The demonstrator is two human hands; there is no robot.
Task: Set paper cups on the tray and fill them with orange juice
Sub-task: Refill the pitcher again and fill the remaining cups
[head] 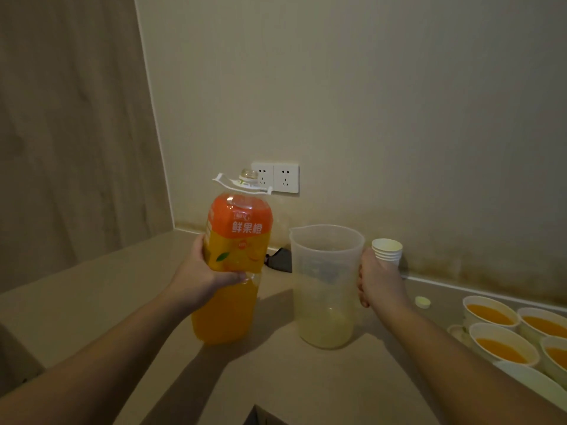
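Observation:
My left hand grips a large orange juice bottle around its middle; the bottle is uncapped and held roughly upright above the counter. My right hand grips the handle of a clear plastic jug, which stands on the counter with a little pale liquid at its bottom. Several paper cups filled with orange juice sit at the right edge on a tray, of which only a small part shows. A stack of empty paper cups stands behind my right hand.
A yellow bottle cap lies on the beige counter near the wall. A double wall socket sits behind the bottle, with a dark object below it. A wood panel closes the left side.

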